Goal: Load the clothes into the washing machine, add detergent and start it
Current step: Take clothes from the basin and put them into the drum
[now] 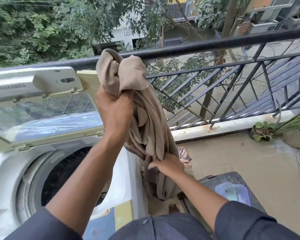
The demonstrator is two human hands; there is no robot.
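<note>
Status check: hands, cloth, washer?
Left hand grips beige cloth high; right hand gathers its lower end. Washer lid up, drum open. Nothing blocking.

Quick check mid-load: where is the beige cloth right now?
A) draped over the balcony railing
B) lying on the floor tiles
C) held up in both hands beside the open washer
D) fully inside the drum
C: the left hand grips the top of the beige cloth, the right hand holds its lower part, beside the washing machine with its lid raised.

An upstairs home balcony used for laundry.
A white top-loading washing machine [16, 179] stands beside a black metal railing [215, 44], with potted green plants [265, 130] on the tiled floor [241, 161] and trees [42, 26] beyond.
</note>
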